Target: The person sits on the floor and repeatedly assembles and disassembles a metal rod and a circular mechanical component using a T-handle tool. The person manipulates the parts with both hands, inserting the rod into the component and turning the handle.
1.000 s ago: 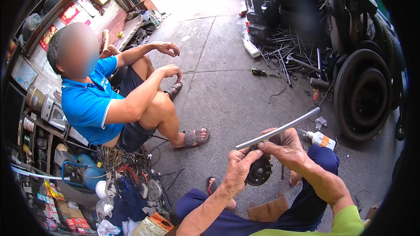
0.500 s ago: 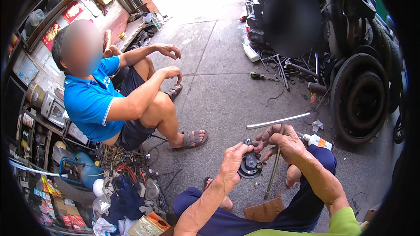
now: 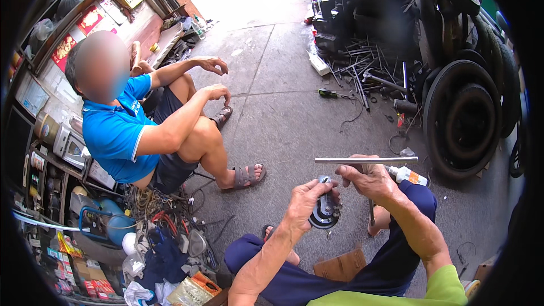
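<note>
My left hand [image 3: 301, 208] pinches the metal bracket of a round black horn [image 3: 324, 221]. The horn hangs below those fingertips, its ringed face turned up toward me. In my right hand [image 3: 371, 182] is a T-handle wrench [image 3: 334, 161]. Its silver crossbar lies level above the knuckles, and its shaft drops below the hand toward my knee. The right fingertips are close beside the horn's bracket; whether they touch it I cannot tell. A white bottle [image 3: 409, 176] is just beyond my right wrist.
A person in a blue shirt [image 3: 116, 130] sits at the left. Wheels and tyres [image 3: 464, 122] stand at the right, near scattered metal tools [image 3: 365, 71]. A green-handled screwdriver [image 3: 330, 94] lies on the floor, and brown cardboard [image 3: 341, 265] lies between my feet.
The wrench's crossbar has turned level, and its shaft has swung away from the horn toward my right knee. My left hand has tilted the horn, showing more of its bracket.
</note>
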Tool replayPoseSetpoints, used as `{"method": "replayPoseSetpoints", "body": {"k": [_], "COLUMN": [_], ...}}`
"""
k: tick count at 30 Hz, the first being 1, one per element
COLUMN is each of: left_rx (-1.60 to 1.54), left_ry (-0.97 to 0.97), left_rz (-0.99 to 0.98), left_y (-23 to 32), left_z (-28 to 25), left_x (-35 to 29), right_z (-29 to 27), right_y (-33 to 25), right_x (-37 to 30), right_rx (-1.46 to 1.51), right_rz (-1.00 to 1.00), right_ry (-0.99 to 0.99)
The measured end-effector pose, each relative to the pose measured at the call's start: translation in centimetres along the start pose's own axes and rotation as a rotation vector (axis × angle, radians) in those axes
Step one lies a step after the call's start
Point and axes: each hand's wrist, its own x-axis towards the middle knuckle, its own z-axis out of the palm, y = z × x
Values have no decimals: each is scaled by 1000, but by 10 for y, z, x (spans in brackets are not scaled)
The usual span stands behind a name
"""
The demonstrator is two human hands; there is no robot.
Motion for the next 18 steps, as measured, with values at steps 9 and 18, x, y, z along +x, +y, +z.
{"method": "replayPoseSetpoints", "body": {"k": [9, 18], "left_rx": [33, 103], "left_ry": [-43, -48], "left_rz": [-23, -69], "left_y": [-9, -2], "left_z": [0, 6], "left_x": [6, 0], "right_z": [1, 3], "right_y": [2, 5], "right_x": [-5, -9], "right_rx": [50, 12], "right_rz": [16, -118], "right_ry": [-85, 53]}}
